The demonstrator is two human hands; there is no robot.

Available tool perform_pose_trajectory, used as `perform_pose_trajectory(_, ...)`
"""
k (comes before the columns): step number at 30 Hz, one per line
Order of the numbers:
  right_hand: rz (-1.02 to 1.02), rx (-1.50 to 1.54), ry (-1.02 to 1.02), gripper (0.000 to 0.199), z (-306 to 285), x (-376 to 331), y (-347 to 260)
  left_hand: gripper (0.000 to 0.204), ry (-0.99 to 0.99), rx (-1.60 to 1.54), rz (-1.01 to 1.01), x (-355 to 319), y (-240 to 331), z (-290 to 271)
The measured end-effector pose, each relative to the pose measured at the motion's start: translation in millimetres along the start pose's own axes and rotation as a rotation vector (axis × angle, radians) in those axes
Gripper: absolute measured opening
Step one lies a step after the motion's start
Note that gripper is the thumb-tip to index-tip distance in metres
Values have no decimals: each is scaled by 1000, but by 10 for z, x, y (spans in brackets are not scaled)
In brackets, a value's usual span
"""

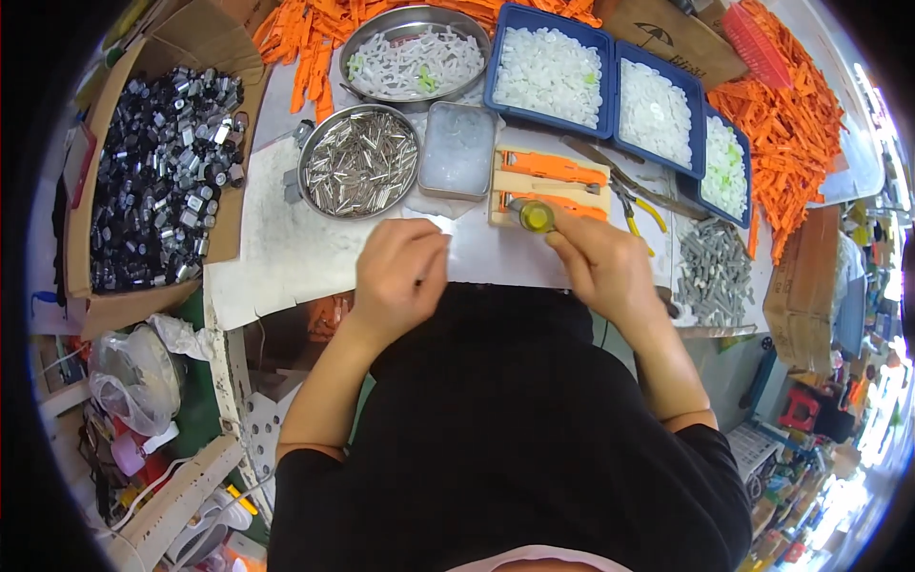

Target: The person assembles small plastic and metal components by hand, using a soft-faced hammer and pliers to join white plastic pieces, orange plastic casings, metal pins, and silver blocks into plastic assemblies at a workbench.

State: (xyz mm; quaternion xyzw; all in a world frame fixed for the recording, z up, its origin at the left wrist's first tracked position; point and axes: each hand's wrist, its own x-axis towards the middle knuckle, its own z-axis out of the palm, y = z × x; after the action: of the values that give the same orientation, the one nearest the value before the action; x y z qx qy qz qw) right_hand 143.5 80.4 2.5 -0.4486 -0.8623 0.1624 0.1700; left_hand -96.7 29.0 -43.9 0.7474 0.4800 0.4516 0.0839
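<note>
My right hand is closed on a tool with a round yellow end and a grey part beside it; its exact kind is unclear. It is over the near edge of a pale block, where two orange plastic pieces lie one behind the other. My left hand has its fingers pinched together above the table's front, and whatever they hold is hidden. Just beyond it stand a round metal bowl of thin silver pins and a rectangular tin holding a whitish, cloudy substance.
Blue trays of small white pieces and a steel pan stand farther back. Pliers with yellow handles lie right of the block, near a heap of grey parts. Orange pieces pile up at right; a carton of black and silver parts stands left.
</note>
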Motion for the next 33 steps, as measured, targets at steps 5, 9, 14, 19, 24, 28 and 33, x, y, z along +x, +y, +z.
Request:
perform_pose_trajectory(5, -230, -41, -171, 33, 42, 200, 127, 16, 102, -9, -8, 644, 99, 152)
perform_pose_trajectory(9, -452, 50, 85, 29, 301, 213, 252, 22, 28, -24, 169, 895, 186, 401)
perform_pose_trajectory(14, 111, -217, 54, 39, -488, -1, 983, 25, -178, 73, 182, 1043, 246, 806)
perform_pose_trajectory(19, 331, -425, -144, 46, -498, 40, 1103, 26, -441, 99, 212, 1246, 283, 1148)
perform_pose_trajectory(24, 322, -395, 38, 36, -336, 94, 1293, 26, -277, -307, -43, 1276, 101, 1037)
perform_pose_trajectory(28, 126, 57, 314, 14, -369, -29, 1556, 21, -96, -1120, -432, 1338, 47, 866)
perform_pose_trajectory(33, 255, 439, 133, 14, -490, 220, 661, 24, -245, -1019, -506, 1221, 430, 725)
